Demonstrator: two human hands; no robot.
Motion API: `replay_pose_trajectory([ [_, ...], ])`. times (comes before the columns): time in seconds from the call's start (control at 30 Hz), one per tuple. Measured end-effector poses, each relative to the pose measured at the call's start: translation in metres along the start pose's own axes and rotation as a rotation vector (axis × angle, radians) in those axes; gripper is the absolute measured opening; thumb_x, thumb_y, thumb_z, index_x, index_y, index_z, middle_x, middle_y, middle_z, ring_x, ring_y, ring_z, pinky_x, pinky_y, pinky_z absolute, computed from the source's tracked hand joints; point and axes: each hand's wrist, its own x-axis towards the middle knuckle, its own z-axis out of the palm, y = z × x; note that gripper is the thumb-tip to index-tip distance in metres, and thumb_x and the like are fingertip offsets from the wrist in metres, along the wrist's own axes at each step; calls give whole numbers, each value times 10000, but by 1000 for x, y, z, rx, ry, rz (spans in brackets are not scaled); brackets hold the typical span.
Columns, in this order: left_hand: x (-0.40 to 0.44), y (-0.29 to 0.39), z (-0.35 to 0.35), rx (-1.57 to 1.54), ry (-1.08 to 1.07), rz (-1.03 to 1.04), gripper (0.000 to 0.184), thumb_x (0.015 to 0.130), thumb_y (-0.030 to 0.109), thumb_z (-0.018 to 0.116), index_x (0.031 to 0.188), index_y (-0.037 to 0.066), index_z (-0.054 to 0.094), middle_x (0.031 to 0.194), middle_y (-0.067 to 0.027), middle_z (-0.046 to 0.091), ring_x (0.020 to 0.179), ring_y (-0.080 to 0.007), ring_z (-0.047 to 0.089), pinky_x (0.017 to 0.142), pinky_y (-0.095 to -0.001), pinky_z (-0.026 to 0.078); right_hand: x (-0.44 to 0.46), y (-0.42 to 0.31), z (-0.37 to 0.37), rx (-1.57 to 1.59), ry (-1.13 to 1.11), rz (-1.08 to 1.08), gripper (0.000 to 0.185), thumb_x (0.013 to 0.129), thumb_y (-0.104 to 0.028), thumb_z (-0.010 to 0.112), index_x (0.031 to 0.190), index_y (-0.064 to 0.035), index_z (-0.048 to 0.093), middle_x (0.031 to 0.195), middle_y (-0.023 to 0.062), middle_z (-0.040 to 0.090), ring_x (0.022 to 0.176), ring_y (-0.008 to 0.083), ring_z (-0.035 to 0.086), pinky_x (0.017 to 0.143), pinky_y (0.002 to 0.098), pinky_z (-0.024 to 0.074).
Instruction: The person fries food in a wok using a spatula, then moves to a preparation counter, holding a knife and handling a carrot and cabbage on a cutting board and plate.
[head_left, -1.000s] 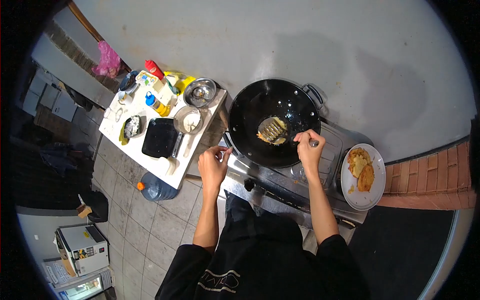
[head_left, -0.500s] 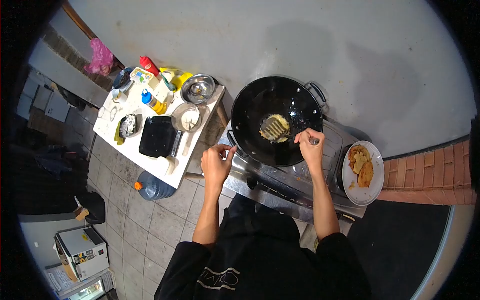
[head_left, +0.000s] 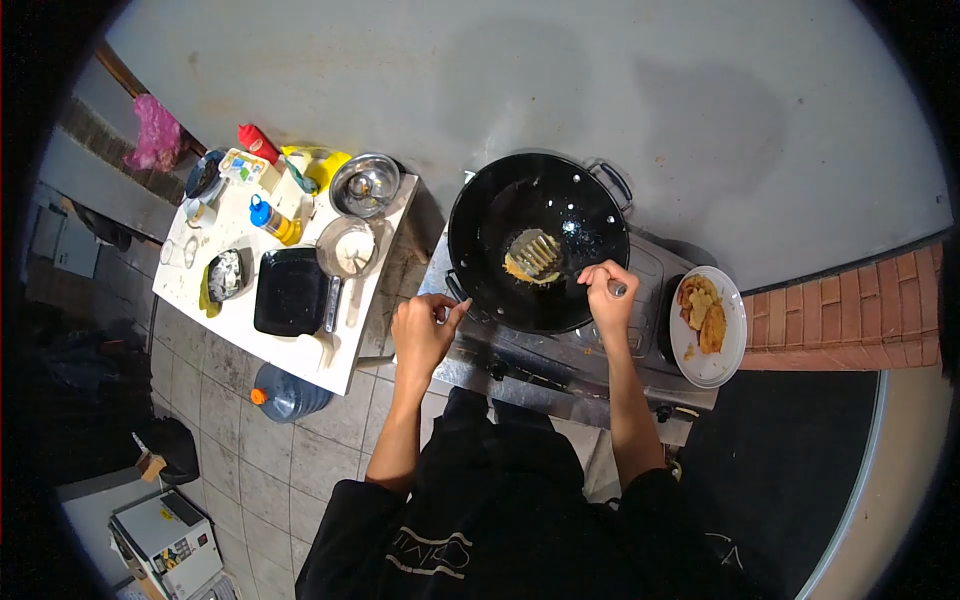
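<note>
A slotted spatula point(head_left: 540, 258) is in my right hand point(head_left: 610, 290), its fingers wrapped round the handle. Its slotted head lies over a round, golden-edged piece of frying food point(head_left: 524, 270), partly covering it. The food sits at the bottom of a large black wok point(head_left: 500, 205) on the stove. My left hand point(head_left: 424, 332) is at the wok's near-left side handle point(head_left: 455, 285), fingers curled and thumb tip against the handle's lower end. Part of that grip is hidden.
Right of the wok, a white plate point(head_left: 722, 370) holds fried pieces. The left table point(head_left: 290, 225) carries a black square pan point(head_left: 288, 290), a bowl of batter point(head_left: 352, 248), a steel bowl point(head_left: 364, 170) and bottles. A large water jug point(head_left: 290, 392) stands on the floor.
The whole view has shifted, so the wok and table appear farther left. The spatula head stays over the food, and both hands keep about the same places at the wok.
</note>
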Motion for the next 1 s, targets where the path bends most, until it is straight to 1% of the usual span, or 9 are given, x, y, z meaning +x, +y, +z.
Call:
replay_pose_trajectory([
  [0.1,1,-3,3,-9,-17,-7,266,758,306,750,739,42,721,572,-99,583,530,-286,581,535,-391,449,-2,0,-1,-69,-10,-31,209,799,54,432,601,46,499,598,99,594,576,123,562,548,242,419],
  [0.17,1,-1,1,-7,-23,8,262,760,301,748,739,41,720,569,-100,581,528,-286,580,534,-390,448,1,-1,-3,-105,-37,57,211,793,61,432,589,36,484,592,96,588,569,124,567,517,238,406],
  [0.27,2,2,-1,-14,-23,8,256,765,293,746,739,39,719,564,-103,577,525,-287,578,531,-387,446,3,7,-4,-53,-40,31,220,793,67,431,582,23,473,589,93,582,571,123,575,499,235,393],
  [0.4,0,2,1,-21,1,0,258,769,288,746,747,32,719,559,-108,573,520,-287,579,526,-382,443,3,14,-5,-34,-52,-35,228,801,68,433,584,15,480,587,91,576,582,120,580,500,234,390],
  [0.6,-1,3,0,-2,13,24,281,765,301,749,754,22,720,576,-114,589,530,-293,590,530,-380,446,-5,0,-2,-24,-40,104,210,806,61,447,605,23,494,618,90,606,578,112,564,529,228,402],
  [0.7,-1,-1,1,11,7,46,282,765,298,748,758,18,720,583,-116,596,536,-295,595,530,-377,447,-5,-4,2,-13,53,0,201,811,49,447,621,32,509,638,91,623,571,104,550,553,233,415],
  [0.77,0,1,0,24,6,49,280,765,297,748,763,18,721,583,-116,597,538,-296,595,531,-377,447,-1,-6,1,36,85,114,209,817,36,443,622,41,517,632,95,622,579,101,550,571,241,426],
  [0.87,-1,3,-1,37,1,41,274,766,294,748,769,21,723,583,-116,596,540,-298,596,532,-377,446,4,0,5,-19,102,10,219,814,33,434,610,46,514,616,96,617,567,109,553,556,246,429],
  [1.0,-1,4,-1,18,-2,26,268,765,294,748,768,27,724,582,-114,595,545,-295,596,536,-376,447,6,8,5,-70,81,71,225,805,43,427,593,44,503,592,106,604,550,122,557,531,255,430],
])
